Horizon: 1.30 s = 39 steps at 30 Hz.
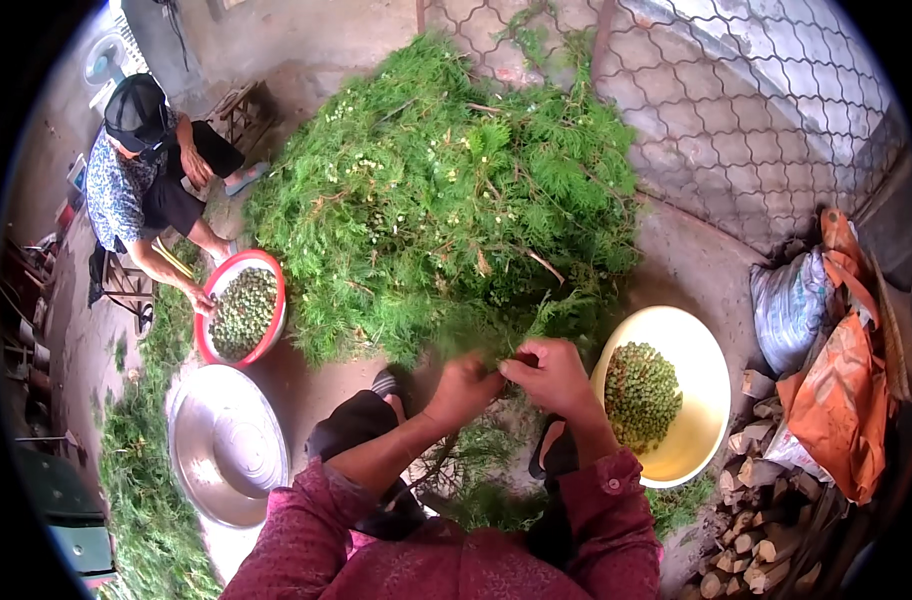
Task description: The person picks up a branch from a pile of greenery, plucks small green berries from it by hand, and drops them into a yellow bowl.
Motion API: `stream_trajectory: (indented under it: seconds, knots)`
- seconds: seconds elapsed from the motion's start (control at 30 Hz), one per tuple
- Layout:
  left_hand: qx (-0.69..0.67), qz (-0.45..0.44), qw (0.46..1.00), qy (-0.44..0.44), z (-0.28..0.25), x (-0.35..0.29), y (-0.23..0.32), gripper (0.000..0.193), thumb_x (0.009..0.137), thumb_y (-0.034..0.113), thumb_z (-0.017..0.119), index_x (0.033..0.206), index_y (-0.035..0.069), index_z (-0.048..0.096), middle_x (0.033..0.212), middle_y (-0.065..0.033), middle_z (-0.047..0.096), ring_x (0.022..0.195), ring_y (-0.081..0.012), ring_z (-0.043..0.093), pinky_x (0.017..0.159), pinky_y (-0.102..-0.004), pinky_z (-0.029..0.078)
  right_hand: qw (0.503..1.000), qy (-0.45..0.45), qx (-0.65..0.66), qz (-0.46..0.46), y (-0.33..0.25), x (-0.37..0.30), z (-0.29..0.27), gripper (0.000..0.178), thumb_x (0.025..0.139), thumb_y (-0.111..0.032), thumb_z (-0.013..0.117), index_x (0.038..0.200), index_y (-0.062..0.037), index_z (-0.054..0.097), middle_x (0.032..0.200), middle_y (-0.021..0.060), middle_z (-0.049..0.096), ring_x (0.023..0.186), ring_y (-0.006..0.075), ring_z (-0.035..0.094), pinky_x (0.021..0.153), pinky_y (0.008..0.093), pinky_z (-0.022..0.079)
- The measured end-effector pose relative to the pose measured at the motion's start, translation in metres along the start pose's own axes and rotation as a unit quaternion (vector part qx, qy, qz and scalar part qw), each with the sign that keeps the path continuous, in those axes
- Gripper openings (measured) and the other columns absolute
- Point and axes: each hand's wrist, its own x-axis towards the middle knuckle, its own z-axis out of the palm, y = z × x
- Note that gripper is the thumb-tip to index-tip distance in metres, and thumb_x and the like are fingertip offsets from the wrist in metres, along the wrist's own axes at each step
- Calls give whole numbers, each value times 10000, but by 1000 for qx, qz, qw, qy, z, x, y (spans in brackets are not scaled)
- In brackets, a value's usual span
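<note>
Close together over my lap are my two hands. My left hand [463,392] is closed around a green evergreen sprig [464,338], whose feathery tip is blurred above the fingers. Its fingers meet those of my right hand [553,374], which is pinched against the sprig. Whatever sits between the right fingertips is too small to make out. In front of me rises a big heap of cut evergreen branches [446,190], dotted with pale green cones. To my right stands a cream basin [711,400], partly filled with small green cones [644,398].
At left, a metal basin [191,430] stands beside a red-rimmed basin [282,300] of cones, where a seated person [126,195] reaches in. Stripped greenery [151,500] covers the left floor. Firewood [766,535], an orange sack [841,400] and wire mesh [736,120] line the right.
</note>
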Motion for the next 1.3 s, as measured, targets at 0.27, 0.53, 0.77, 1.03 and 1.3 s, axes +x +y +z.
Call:
stream_trajectory:
  seconds: [0.27, 0.53, 0.77, 1.03, 1.3]
  knots:
    - [-34, -44, 998, 17, 2, 2, -12, 243, 734, 59, 533, 970, 1, 538, 828, -119, 592, 715, -133, 542, 633, -265, 441, 809, -95, 580, 19, -25, -6, -14, 92, 773, -70, 470, 839, -12, 498, 755, 114, 521, 490, 95, 475, 385, 167, 320]
    - [-149, -132, 979, 34, -20, 10, -9, 259, 713, -23, 495, 969, -8, 532, 898, -104, 571, 803, -195, 540, 734, -293, 430, 766, -47, 641, -11, 9, -5, -52, 121, 850, -171, 443, 871, -54, 469, 807, 74, 485, 599, 101, 456, 422, 161, 353]
    - [-386, -174, 905, 38, -14, 10, 2, 185, 696, -10, 475, 876, 25, 496, 784, -82, 520, 717, -202, 520, 673, -303, 441, 770, 59, 634, 35, 19, -8, -63, 161, 845, -206, 485, 888, -53, 512, 746, 30, 489, 522, 68, 413, 395, 166, 317]
    - [-359, -180, 915, 39, -31, 17, -9, 188, 733, 50, 465, 917, 16, 463, 868, -76, 501, 805, -203, 488, 705, -342, 416, 898, 2, 425, 112, 4, -15, -60, 160, 776, -220, 587, 772, -60, 593, 526, -43, 446, 457, 32, 381, 375, 180, 266]
    - [-391, -226, 892, 18, -9, 9, -1, 115, 733, 117, 515, 791, 22, 486, 677, -56, 495, 635, -152, 498, 570, -328, 430, 934, -29, 337, 117, 17, 3, 0, 142, 795, -227, 583, 765, -95, 537, 572, -61, 419, 446, 34, 320, 398, 187, 242]
